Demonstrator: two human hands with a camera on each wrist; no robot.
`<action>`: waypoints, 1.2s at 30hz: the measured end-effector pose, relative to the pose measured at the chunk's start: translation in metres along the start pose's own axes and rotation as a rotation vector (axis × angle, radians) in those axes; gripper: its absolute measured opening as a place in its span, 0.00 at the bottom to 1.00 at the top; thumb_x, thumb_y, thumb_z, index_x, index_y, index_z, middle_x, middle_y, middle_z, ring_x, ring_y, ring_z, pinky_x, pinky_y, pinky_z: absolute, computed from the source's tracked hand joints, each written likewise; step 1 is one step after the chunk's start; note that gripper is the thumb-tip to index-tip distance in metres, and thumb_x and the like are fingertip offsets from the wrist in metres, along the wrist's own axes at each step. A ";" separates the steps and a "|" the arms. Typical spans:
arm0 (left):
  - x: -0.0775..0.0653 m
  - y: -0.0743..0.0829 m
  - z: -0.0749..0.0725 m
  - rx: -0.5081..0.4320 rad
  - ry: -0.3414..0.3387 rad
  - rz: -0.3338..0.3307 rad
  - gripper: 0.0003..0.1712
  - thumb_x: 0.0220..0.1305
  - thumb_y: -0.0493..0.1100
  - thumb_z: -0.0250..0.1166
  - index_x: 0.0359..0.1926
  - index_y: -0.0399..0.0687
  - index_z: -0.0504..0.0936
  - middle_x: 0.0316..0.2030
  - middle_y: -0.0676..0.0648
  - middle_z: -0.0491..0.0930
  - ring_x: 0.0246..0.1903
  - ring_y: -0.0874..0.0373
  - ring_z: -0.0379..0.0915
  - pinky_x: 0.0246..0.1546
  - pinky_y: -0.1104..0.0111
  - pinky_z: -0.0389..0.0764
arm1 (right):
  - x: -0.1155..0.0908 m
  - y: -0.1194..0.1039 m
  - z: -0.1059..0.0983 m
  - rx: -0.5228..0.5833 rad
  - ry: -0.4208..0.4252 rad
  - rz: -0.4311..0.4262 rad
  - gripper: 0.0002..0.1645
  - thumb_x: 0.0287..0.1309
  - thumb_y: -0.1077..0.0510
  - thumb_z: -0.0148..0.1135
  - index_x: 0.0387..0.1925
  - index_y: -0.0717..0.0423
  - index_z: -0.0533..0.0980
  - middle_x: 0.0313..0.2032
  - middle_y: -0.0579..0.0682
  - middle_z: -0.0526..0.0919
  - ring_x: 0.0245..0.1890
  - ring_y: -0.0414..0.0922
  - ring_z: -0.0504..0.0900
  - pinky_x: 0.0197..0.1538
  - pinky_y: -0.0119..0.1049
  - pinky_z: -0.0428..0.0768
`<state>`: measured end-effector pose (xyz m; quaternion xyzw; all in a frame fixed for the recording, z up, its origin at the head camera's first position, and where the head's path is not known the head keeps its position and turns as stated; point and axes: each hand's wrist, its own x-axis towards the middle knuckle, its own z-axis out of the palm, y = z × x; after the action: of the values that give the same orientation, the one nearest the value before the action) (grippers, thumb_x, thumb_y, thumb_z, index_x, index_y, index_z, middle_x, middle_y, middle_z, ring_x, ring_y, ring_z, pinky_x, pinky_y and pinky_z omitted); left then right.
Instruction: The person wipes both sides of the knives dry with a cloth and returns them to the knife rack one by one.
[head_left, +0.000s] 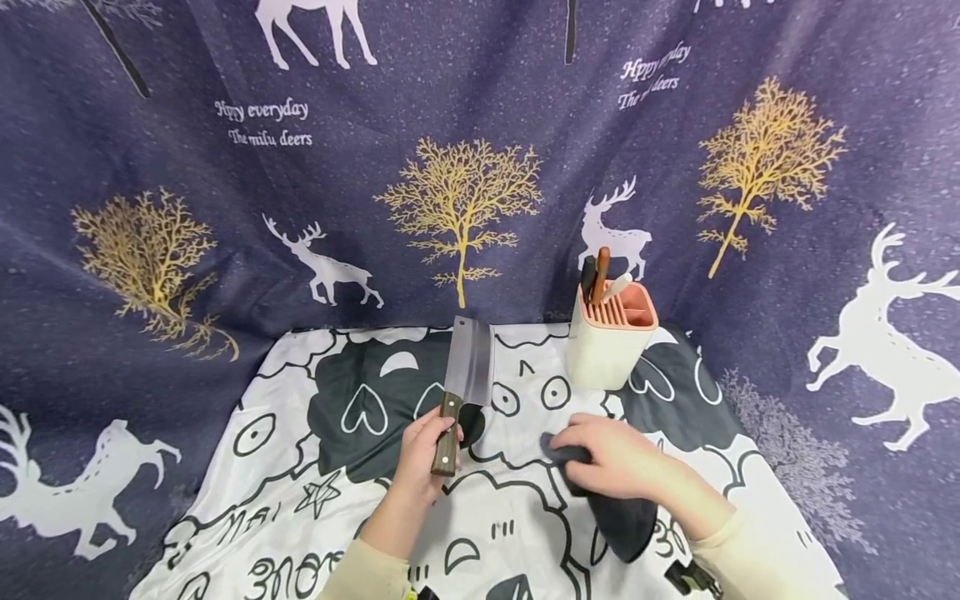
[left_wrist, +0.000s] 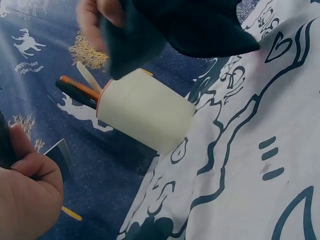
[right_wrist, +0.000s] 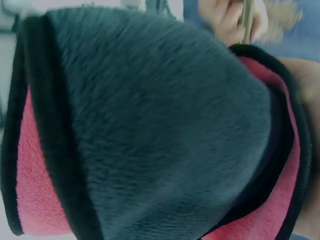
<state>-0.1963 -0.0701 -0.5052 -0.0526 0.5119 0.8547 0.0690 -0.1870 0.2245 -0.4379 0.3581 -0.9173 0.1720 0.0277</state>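
Observation:
My left hand [head_left: 422,450] grips a cleaver [head_left: 468,362] by its dark wooden handle, the wide blade pointing up and away. In the left wrist view only the blade's corner [left_wrist: 61,157] shows past the fingers. My right hand [head_left: 611,454] holds a dark grey cloth [head_left: 622,521] that hangs down below the fingers. Seen close in the right wrist view, the cloth [right_wrist: 160,125] is fuzzy, with black edging and a pink reverse side. Cloth and blade are apart.
A white knife block [head_left: 606,358] with a pink slotted top stands at the back right, several handles [head_left: 602,271] sticking up from it. A black-and-white patterned sheet [head_left: 495,500] covers the table. Behind hangs a dark blue curtain [head_left: 480,108] printed with deer and trees.

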 end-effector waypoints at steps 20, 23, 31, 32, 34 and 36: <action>-0.002 0.008 -0.001 0.006 -0.012 -0.035 0.30 0.71 0.36 0.50 0.70 0.26 0.64 0.25 0.51 0.77 0.16 0.63 0.68 0.13 0.76 0.72 | -0.059 0.130 0.025 -0.204 0.211 0.514 0.21 0.63 0.56 0.62 0.57 0.53 0.83 0.53 0.66 0.78 0.42 0.66 0.83 0.37 0.64 0.79; -0.001 0.009 -0.001 0.010 -0.015 -0.029 0.29 0.72 0.37 0.49 0.69 0.26 0.65 0.25 0.50 0.77 0.16 0.64 0.68 0.13 0.76 0.72 | -0.067 0.141 0.048 -0.169 0.212 0.562 0.23 0.67 0.55 0.59 0.61 0.53 0.80 0.62 0.70 0.73 0.53 0.72 0.79 0.43 0.71 0.78; 0.001 0.011 -0.002 0.002 -0.017 -0.013 0.27 0.71 0.36 0.50 0.67 0.25 0.67 0.24 0.49 0.76 0.15 0.62 0.68 0.12 0.75 0.72 | -0.081 0.153 0.096 -0.060 0.164 0.642 0.28 0.74 0.54 0.52 0.71 0.58 0.70 0.71 0.71 0.62 0.59 0.76 0.75 0.50 0.75 0.75; 0.001 0.011 -0.003 0.007 -0.018 -0.013 0.27 0.71 0.36 0.50 0.66 0.25 0.67 0.24 0.49 0.76 0.15 0.62 0.68 0.12 0.75 0.72 | -0.082 0.154 0.099 -0.061 0.168 0.652 0.29 0.74 0.54 0.52 0.72 0.58 0.70 0.72 0.71 0.63 0.59 0.76 0.75 0.50 0.75 0.75; 0.002 0.012 -0.004 0.016 -0.020 -0.015 0.27 0.71 0.36 0.50 0.66 0.25 0.68 0.24 0.49 0.76 0.15 0.62 0.68 0.13 0.75 0.72 | -0.083 0.154 0.104 -0.074 0.186 0.661 0.29 0.75 0.53 0.52 0.72 0.57 0.69 0.72 0.70 0.64 0.59 0.75 0.75 0.48 0.74 0.75; 0.003 0.012 -0.005 0.028 -0.022 -0.017 0.26 0.71 0.37 0.50 0.66 0.25 0.68 0.24 0.49 0.76 0.16 0.62 0.68 0.13 0.74 0.72 | -0.085 0.156 0.109 -0.086 0.202 0.666 0.29 0.75 0.52 0.51 0.72 0.57 0.70 0.71 0.68 0.65 0.60 0.74 0.75 0.48 0.73 0.74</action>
<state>-0.2013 -0.0796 -0.4973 -0.0464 0.5226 0.8473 0.0826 -0.2200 0.3496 -0.6006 0.0191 -0.9828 0.1673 0.0759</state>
